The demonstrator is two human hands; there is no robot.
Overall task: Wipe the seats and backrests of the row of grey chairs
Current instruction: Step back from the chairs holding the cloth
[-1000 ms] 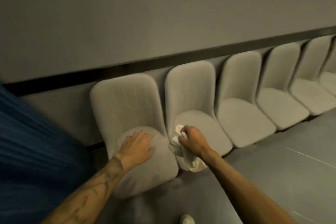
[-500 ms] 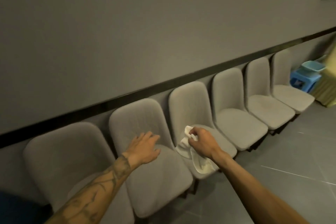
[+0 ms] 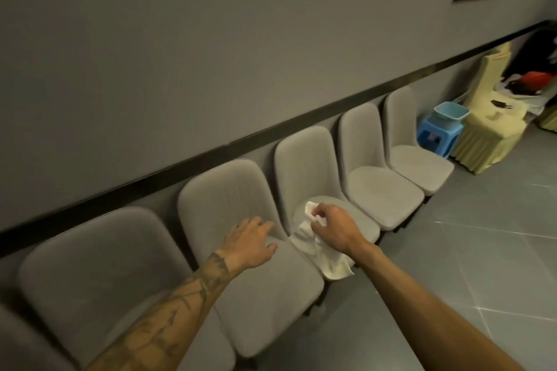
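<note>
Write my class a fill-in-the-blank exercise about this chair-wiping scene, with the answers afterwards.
The right hand grips a ___ cloth.
The left hand holds ___.
Past the last grey chair stands a ___ stool.
Answers: white; nothing; blue.

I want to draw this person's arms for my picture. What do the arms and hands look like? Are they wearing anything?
The left forearm has dark line tattoos from wrist toward elbow. The right forearm shows none. No sleeves are in view. The left hand and right hand wear no gloves, and I see no watch.
</note>
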